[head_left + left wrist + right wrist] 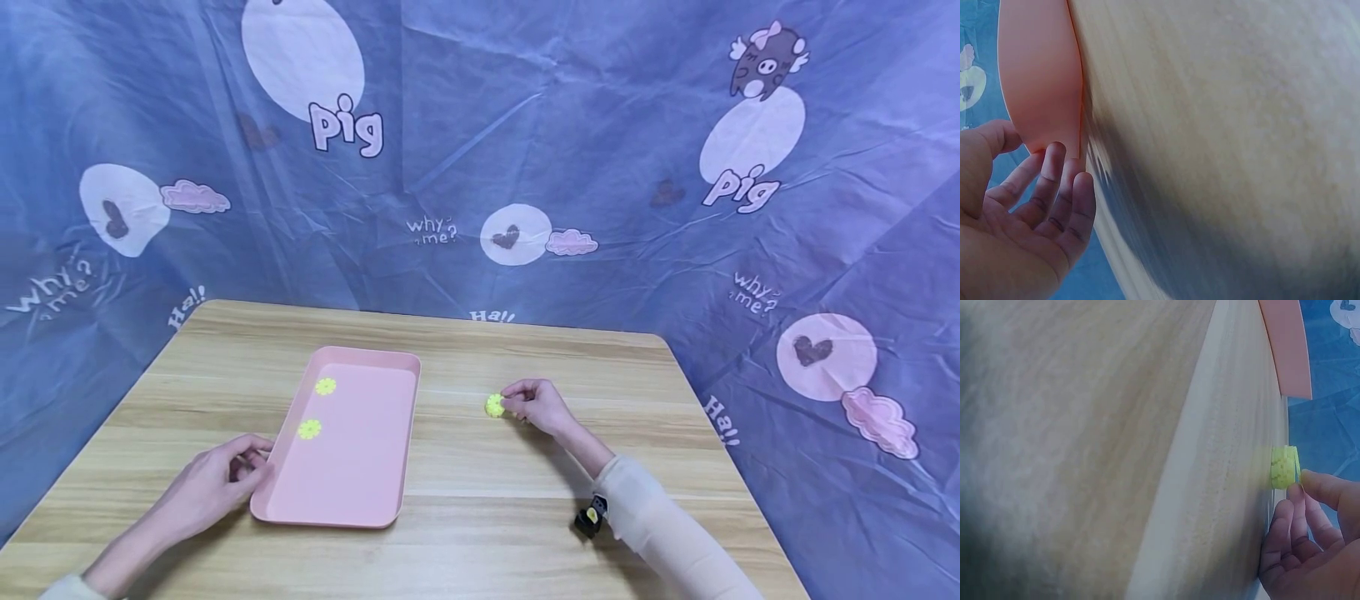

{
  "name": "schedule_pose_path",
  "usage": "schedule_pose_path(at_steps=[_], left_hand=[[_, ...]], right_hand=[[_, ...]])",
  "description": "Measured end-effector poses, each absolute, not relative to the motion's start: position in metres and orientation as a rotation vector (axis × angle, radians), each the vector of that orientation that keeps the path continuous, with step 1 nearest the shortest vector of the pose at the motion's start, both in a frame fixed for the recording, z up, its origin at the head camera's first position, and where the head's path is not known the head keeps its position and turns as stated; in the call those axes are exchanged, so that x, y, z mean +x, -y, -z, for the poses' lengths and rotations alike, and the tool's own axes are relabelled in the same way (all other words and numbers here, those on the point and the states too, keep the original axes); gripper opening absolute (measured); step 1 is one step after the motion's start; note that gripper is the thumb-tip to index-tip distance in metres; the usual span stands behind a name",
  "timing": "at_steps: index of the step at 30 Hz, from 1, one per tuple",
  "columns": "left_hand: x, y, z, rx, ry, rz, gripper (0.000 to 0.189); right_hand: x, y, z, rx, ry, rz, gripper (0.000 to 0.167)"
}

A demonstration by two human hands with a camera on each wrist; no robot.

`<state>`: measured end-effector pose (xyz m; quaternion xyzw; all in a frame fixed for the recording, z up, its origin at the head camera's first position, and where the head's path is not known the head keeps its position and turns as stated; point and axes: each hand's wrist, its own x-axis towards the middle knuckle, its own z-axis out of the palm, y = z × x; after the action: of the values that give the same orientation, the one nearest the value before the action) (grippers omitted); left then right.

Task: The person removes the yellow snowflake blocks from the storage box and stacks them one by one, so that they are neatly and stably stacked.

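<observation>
A pink tray (341, 492) lies on the table, with two yellow flower-shaped discs (309, 429) along its left side. My left hand (213, 487) holds the tray's left edge near the front; in the left wrist view the thumb is at the rim and the fingertips (1055, 150) touch the outer wall. To the right of the tray stands a short stack of yellow flower-shaped discs (1282, 467). My right hand (538, 406) pinches the top disc between thumb and finger, and that disc (1297, 464) is tilted up from the stack at one edge.
The wooden table (480, 550) carries both the tray and the stack. A blue printed cloth (450, 150) hangs behind the table and along its sides. A small black device (591, 517) sits at the right wrist.
</observation>
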<state>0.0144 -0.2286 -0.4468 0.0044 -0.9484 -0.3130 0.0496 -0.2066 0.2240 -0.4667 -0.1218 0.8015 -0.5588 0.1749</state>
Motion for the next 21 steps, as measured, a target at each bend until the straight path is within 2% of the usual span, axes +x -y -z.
schedule_pose_path(at_steps=[5, 12, 21], left_hand=[[0.014, 0.229, 0.4469, 0.014, 2.888, 0.958, 0.019], [0.0142, 0.2293, 0.4462, 0.012, 2.889, 0.98, 0.019], [0.014, 0.2291, 0.446, 0.01, 2.891, 0.985, 0.019]], right_hand=[[-0.2077, -0.2232, 0.4664, -0.319, -2.295, 1.537, 0.03], [-0.2066, -0.2218, 0.4664, -0.291, -2.303, 1.532, 0.025], [-0.2079, -0.2224, 0.4673, -0.294, -2.311, 1.525, 0.026]])
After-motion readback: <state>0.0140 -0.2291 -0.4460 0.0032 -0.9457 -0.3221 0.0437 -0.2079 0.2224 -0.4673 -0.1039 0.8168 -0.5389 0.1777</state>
